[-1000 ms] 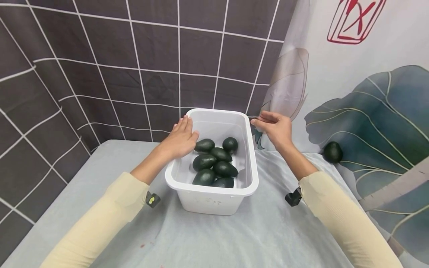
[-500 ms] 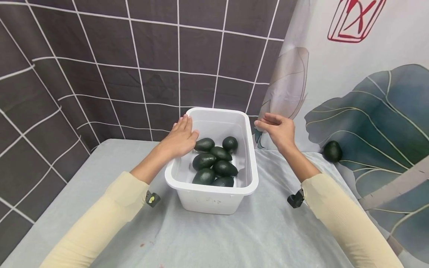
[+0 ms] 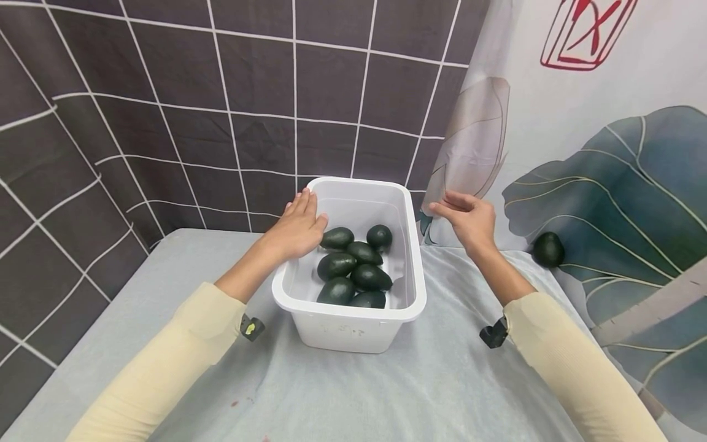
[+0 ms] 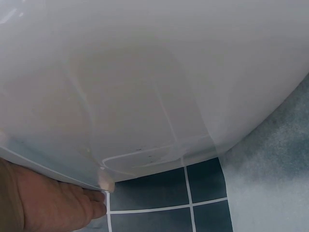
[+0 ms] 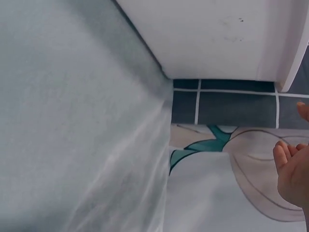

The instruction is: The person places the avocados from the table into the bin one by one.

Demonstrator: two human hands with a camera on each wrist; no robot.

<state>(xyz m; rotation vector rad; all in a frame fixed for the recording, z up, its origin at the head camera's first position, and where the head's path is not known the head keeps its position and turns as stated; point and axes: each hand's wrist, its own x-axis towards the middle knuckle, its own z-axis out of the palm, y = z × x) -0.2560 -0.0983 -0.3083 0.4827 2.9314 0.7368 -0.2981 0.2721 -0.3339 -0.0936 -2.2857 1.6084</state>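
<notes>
A white plastic tub (image 3: 353, 331) stands on the cloth-covered table with several dark green avocados (image 3: 369, 278) inside. My left hand (image 3: 296, 226) rests on the tub's left rim, its fingers straight along the edge and the thumb toward the inside. In the left wrist view the hand (image 4: 60, 200) shows against the tub's outer wall (image 4: 140, 106). Beyond the right rim, my right hand (image 3: 469, 221) is in the air, apart from the tub. Its fingers are loosely bent with nothing held, and the right wrist view shows only part of that hand (image 5: 293, 174).
A single avocado (image 3: 548, 250) lies at the table's right edge against a printed curtain (image 3: 585, 147). Dark grid-patterned cloth (image 3: 254, 80) hangs behind and to the left. Light grey-blue cloth (image 3: 309, 399) covers the table.
My right hand has drifted right and slightly down, away from the tub's rim. The left hand, the tub and the avocados have stayed in place.
</notes>
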